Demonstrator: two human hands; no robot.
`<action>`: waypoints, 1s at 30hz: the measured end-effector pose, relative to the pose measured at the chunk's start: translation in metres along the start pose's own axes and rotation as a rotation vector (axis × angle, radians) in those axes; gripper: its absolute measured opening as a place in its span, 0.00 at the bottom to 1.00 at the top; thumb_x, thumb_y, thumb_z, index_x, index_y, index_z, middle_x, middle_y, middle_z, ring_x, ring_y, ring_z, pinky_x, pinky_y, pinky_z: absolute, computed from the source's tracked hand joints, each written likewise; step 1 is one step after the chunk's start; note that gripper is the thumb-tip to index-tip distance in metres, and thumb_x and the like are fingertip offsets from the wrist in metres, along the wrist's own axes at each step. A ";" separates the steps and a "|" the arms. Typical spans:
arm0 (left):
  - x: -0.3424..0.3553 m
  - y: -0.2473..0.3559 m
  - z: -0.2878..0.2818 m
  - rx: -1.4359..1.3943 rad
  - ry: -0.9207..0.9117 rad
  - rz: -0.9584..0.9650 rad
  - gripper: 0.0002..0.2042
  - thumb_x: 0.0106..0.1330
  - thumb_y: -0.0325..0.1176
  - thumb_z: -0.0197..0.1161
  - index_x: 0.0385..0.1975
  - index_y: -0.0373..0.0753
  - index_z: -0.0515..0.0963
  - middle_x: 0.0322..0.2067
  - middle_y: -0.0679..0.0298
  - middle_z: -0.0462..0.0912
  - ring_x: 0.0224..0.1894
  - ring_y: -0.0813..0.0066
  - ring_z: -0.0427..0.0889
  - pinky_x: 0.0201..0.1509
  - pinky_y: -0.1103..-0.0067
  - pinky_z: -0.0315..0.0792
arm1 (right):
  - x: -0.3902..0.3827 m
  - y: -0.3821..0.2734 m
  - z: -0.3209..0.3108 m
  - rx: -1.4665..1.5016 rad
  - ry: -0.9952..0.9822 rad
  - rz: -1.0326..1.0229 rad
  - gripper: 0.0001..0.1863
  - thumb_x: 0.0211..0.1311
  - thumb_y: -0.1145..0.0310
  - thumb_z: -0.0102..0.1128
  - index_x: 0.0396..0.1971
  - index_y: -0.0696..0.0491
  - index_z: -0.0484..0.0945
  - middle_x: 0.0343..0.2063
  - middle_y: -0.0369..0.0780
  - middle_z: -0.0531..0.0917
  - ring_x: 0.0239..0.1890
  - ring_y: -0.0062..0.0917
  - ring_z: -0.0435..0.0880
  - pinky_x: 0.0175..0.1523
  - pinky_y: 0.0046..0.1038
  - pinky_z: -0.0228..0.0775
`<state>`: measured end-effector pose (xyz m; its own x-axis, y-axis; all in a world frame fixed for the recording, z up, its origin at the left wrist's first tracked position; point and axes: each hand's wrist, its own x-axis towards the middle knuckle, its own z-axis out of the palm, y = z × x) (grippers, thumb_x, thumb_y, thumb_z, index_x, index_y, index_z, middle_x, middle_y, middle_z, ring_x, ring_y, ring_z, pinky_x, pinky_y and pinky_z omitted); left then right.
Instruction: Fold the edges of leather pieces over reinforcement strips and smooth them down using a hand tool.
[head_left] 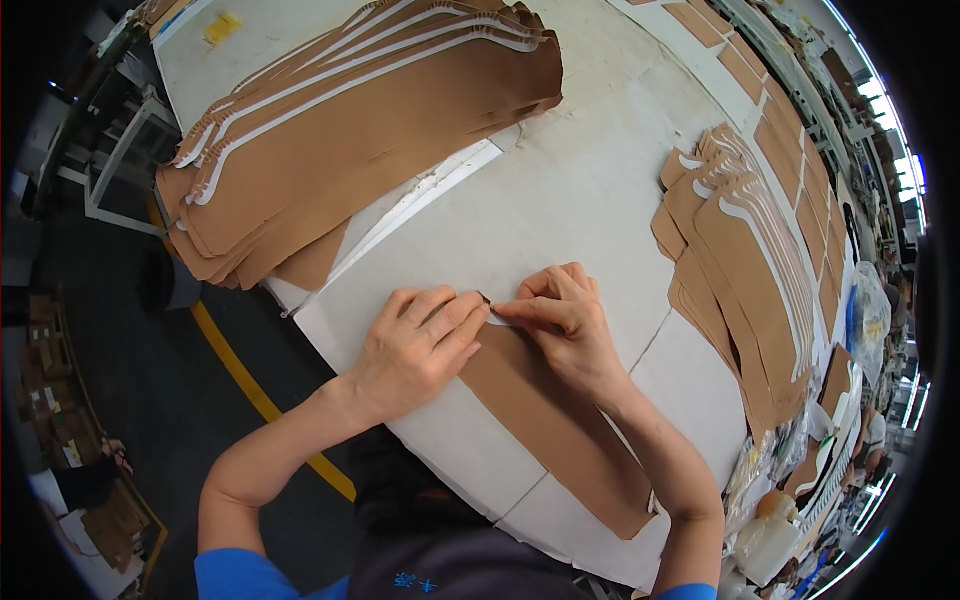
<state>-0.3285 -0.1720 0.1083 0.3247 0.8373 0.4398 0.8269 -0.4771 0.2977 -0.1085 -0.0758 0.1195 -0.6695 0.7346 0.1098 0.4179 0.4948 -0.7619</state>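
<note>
Two hands meet at the top end of a long brown strip lying near the table's near edge: left hand flat, pressing it; right hand pinching its white edging. Best kept taut while peeling, I judge.

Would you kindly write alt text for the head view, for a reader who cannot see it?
Two bare hands, the left hand and right hand, press on the top end of a long brown strip on a white table. Stacks of similar brown pieces lie at upper left and at right.
</note>
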 end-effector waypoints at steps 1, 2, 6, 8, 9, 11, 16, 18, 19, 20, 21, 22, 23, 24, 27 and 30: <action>0.001 -0.001 0.000 -0.005 -0.002 0.000 0.22 0.57 0.31 0.75 0.53 0.34 0.85 0.56 0.63 0.83 0.55 0.65 0.80 0.57 0.68 0.72 | -0.001 0.000 -0.001 -0.001 -0.001 0.005 0.13 0.62 0.80 0.69 0.42 0.47 0.93 0.38 0.31 0.80 0.47 0.27 0.72 0.60 0.31 0.59; 0.002 -0.002 0.000 -0.013 0.003 0.003 0.22 0.57 0.30 0.75 0.53 0.34 0.85 0.56 0.63 0.83 0.55 0.64 0.79 0.57 0.67 0.71 | -0.001 0.000 -0.001 0.006 -0.013 -0.002 0.14 0.61 0.80 0.68 0.43 0.48 0.93 0.38 0.32 0.80 0.48 0.28 0.72 0.60 0.30 0.59; 0.006 -0.006 -0.002 -0.063 -0.016 0.003 0.21 0.58 0.29 0.74 0.54 0.35 0.83 0.56 0.63 0.82 0.56 0.62 0.79 0.58 0.66 0.71 | -0.002 0.005 -0.003 -0.011 0.001 -0.126 0.19 0.54 0.84 0.64 0.43 0.49 0.93 0.39 0.35 0.80 0.47 0.32 0.75 0.55 0.34 0.62; 0.005 -0.006 -0.002 -0.087 -0.029 -0.013 0.21 0.59 0.28 0.73 0.54 0.35 0.83 0.56 0.62 0.82 0.56 0.61 0.78 0.58 0.66 0.71 | -0.002 0.010 -0.003 -0.074 -0.011 -0.200 0.21 0.53 0.83 0.64 0.44 0.48 0.92 0.40 0.36 0.80 0.47 0.33 0.75 0.54 0.35 0.63; 0.003 -0.007 -0.001 -0.108 -0.039 -0.034 0.21 0.60 0.27 0.72 0.55 0.36 0.82 0.56 0.62 0.82 0.57 0.61 0.78 0.59 0.65 0.70 | -0.001 0.011 -0.002 -0.137 -0.026 -0.280 0.22 0.52 0.83 0.64 0.46 0.48 0.92 0.41 0.37 0.79 0.47 0.34 0.75 0.53 0.35 0.64; 0.004 -0.006 -0.002 -0.095 -0.037 -0.040 0.22 0.61 0.26 0.70 0.57 0.36 0.81 0.56 0.62 0.81 0.57 0.60 0.77 0.60 0.65 0.70 | 0.002 0.017 -0.001 -0.177 -0.035 -0.361 0.23 0.50 0.83 0.64 0.47 0.48 0.91 0.42 0.37 0.79 0.47 0.35 0.75 0.53 0.36 0.64; 0.009 0.005 -0.003 -0.044 -0.095 -0.062 0.23 0.62 0.25 0.68 0.60 0.36 0.81 0.56 0.63 0.80 0.58 0.61 0.75 0.62 0.64 0.68 | 0.009 0.026 -0.014 -0.082 -0.066 -0.392 0.20 0.51 0.82 0.67 0.45 0.50 0.90 0.42 0.38 0.80 0.47 0.35 0.76 0.55 0.36 0.67; 0.005 0.007 -0.003 -0.021 -0.109 -0.071 0.23 0.62 0.25 0.68 0.60 0.36 0.82 0.56 0.63 0.79 0.59 0.61 0.74 0.62 0.64 0.67 | 0.015 0.021 -0.028 0.165 -0.170 -0.094 0.16 0.59 0.80 0.67 0.47 0.52 0.90 0.41 0.37 0.83 0.47 0.33 0.76 0.57 0.36 0.69; 0.004 0.007 -0.002 -0.020 -0.115 -0.068 0.23 0.62 0.25 0.68 0.60 0.36 0.82 0.56 0.63 0.79 0.59 0.61 0.74 0.62 0.64 0.67 | 0.014 0.021 -0.032 0.150 -0.163 -0.038 0.12 0.64 0.77 0.69 0.46 0.52 0.90 0.41 0.37 0.84 0.47 0.31 0.76 0.59 0.35 0.68; 0.005 0.008 -0.002 -0.013 -0.102 -0.061 0.23 0.62 0.24 0.68 0.60 0.36 0.82 0.56 0.63 0.79 0.59 0.61 0.74 0.62 0.64 0.67 | 0.012 0.022 -0.033 0.152 -0.159 -0.035 0.12 0.64 0.77 0.69 0.46 0.52 0.90 0.41 0.37 0.84 0.47 0.31 0.76 0.59 0.35 0.68; 0.005 0.008 -0.002 -0.006 -0.090 -0.055 0.23 0.62 0.24 0.68 0.59 0.36 0.83 0.56 0.63 0.79 0.59 0.62 0.75 0.62 0.65 0.67 | 0.009 0.022 -0.033 0.120 -0.155 -0.069 0.12 0.64 0.78 0.68 0.46 0.51 0.90 0.41 0.36 0.84 0.47 0.31 0.76 0.59 0.35 0.67; 0.004 0.008 -0.001 -0.007 -0.093 -0.052 0.23 0.62 0.24 0.68 0.59 0.36 0.83 0.56 0.63 0.79 0.59 0.62 0.75 0.62 0.65 0.67 | 0.006 0.023 -0.032 0.087 -0.151 -0.104 0.13 0.64 0.79 0.68 0.45 0.51 0.91 0.41 0.36 0.84 0.47 0.31 0.75 0.59 0.34 0.67; 0.004 0.008 -0.001 -0.004 -0.091 -0.049 0.23 0.62 0.24 0.68 0.60 0.36 0.83 0.57 0.63 0.79 0.59 0.62 0.75 0.62 0.65 0.67 | 0.004 0.025 -0.030 0.087 -0.146 -0.100 0.13 0.64 0.79 0.68 0.45 0.51 0.91 0.41 0.36 0.84 0.47 0.31 0.75 0.59 0.34 0.67; 0.004 0.007 -0.001 -0.002 -0.089 -0.045 0.23 0.62 0.24 0.68 0.60 0.36 0.82 0.57 0.63 0.79 0.59 0.62 0.75 0.62 0.65 0.67 | 0.001 0.028 -0.027 0.070 -0.113 -0.139 0.13 0.62 0.80 0.67 0.44 0.51 0.91 0.40 0.36 0.83 0.47 0.31 0.75 0.58 0.33 0.65; 0.004 0.008 -0.001 -0.002 -0.091 -0.042 0.23 0.62 0.24 0.68 0.60 0.36 0.82 0.57 0.63 0.79 0.59 0.62 0.75 0.62 0.65 0.67 | 0.000 0.029 -0.026 0.052 -0.084 -0.189 0.14 0.59 0.82 0.66 0.42 0.51 0.91 0.41 0.35 0.82 0.47 0.31 0.75 0.56 0.33 0.63; 0.004 0.007 -0.003 -0.004 -0.104 -0.047 0.23 0.63 0.24 0.68 0.61 0.37 0.82 0.57 0.63 0.79 0.59 0.62 0.75 0.62 0.65 0.67 | -0.001 0.031 -0.025 0.039 -0.093 -0.220 0.17 0.56 0.83 0.66 0.43 0.51 0.91 0.41 0.35 0.82 0.48 0.31 0.75 0.56 0.33 0.63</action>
<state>-0.3225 -0.1726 0.1147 0.3316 0.8819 0.3350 0.8407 -0.4374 0.3193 -0.0797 -0.0498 0.1114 -0.7964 0.5640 0.2181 0.2328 0.6188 -0.7503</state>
